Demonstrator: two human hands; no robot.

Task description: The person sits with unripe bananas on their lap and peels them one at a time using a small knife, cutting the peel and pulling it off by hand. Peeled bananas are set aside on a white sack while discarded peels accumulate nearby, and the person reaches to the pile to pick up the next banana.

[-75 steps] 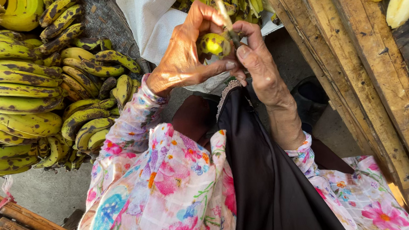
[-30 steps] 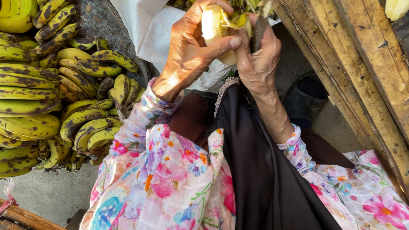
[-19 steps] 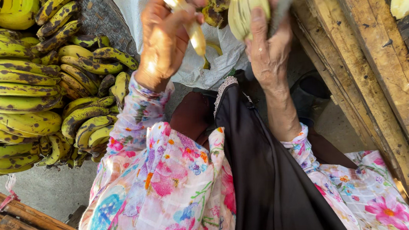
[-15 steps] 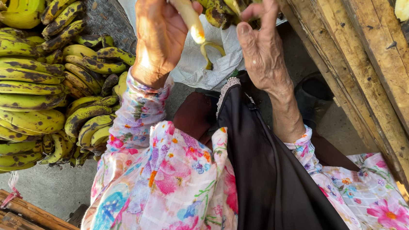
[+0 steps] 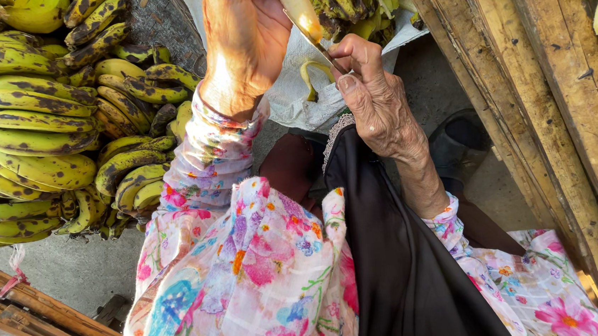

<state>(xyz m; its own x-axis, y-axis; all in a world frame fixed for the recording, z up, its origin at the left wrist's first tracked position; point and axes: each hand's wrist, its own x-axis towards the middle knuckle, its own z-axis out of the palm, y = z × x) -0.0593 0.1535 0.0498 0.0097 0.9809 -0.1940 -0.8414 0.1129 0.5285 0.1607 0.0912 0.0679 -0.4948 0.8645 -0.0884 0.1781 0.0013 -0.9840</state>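
The left hand (image 5: pixel 243 41) has its grip clamped around one peeled banana (image 5: pixel 297 8), held up near the top of the view, above a white sack (image 5: pixel 293 90). The right hand (image 5: pixel 372 98) pinches one knife (image 5: pixel 321 45), its blade touching the banana's lower end, with one curl of peel (image 5: pixel 313 74) hanging just below. Several bunches of spotted bananas (image 5: pixel 32 125), too many to count, lie to the left.

sleeves (image 5: pixel 206 161): floral, pink-white, banded cuffs | scarf (image 5: pixel 407 273): black, lace-edged | hands bare
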